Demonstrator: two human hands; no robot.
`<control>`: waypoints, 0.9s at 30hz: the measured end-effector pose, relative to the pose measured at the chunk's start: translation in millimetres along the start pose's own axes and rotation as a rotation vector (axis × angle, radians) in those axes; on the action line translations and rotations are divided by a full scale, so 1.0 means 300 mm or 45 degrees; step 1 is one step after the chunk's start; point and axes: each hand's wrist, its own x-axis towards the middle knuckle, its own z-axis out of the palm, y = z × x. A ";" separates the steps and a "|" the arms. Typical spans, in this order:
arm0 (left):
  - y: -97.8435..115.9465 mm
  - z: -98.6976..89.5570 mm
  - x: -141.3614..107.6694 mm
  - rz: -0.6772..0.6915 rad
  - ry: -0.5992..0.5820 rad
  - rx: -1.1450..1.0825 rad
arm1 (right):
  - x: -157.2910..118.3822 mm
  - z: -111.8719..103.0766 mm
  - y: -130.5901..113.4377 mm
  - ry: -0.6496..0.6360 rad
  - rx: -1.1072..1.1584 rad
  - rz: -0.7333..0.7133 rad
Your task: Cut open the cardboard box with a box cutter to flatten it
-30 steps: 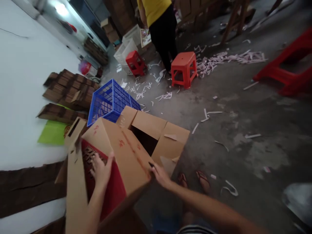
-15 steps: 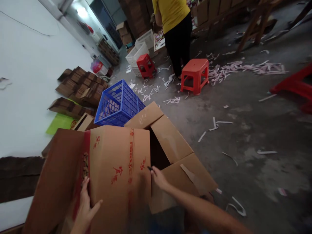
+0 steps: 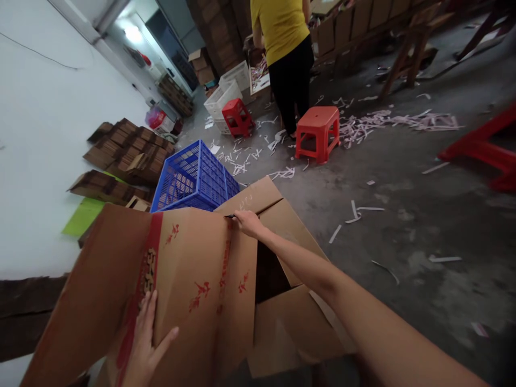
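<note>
Resting with fingers spread, the left hand (image 3: 145, 346) lies on the printed carton (image 3: 187, 258) beside its red band (image 3: 155, 226), thumb out to the side. The carton sits directly before the person, its long axis running away with a slight lean to the right, its near end cut off by the lower edge of the view. A brown flap (image 3: 88, 279) sticks out leftward. Red characters (image 3: 199, 294) dot the tan board, and bolder dark lettering (image 3: 149, 271) marks the band (Chinese, though too soft to read). Well apart from the left, the right hand (image 3: 249, 223) is closed around a dark tool (image 3: 229, 216), perhaps a cutter, mostly hidden, its tip pointing left at the carton's far part. To the right, an open carton (image 3: 292, 325) spreads its flaps, one bearing faint, illegible handwriting (image 3: 246, 202). Beyond stand a blue crate (image 3: 220, 183), a red stool (image 3: 318, 121) and a person in a yellow top (image 3: 282, 32), head out of view
</note>
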 end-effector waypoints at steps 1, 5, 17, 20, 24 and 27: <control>0.007 0.002 0.002 0.010 0.003 -0.006 | -0.003 0.009 0.005 0.005 -0.010 0.001; 0.033 0.007 0.007 0.036 0.015 -0.022 | -0.013 0.049 0.039 -0.015 -0.048 0.033; -0.063 0.014 -0.008 0.059 -0.004 0.030 | -0.116 0.158 0.156 -0.257 -0.053 0.339; -0.051 0.021 -0.015 0.051 -0.007 0.016 | -0.141 0.163 0.132 -0.243 0.014 0.451; -0.028 0.023 -0.012 0.076 0.006 0.023 | -0.135 0.157 0.003 -0.215 0.203 0.603; -0.020 0.022 -0.015 0.069 0.021 0.036 | -0.118 0.152 -0.089 -0.226 0.297 0.654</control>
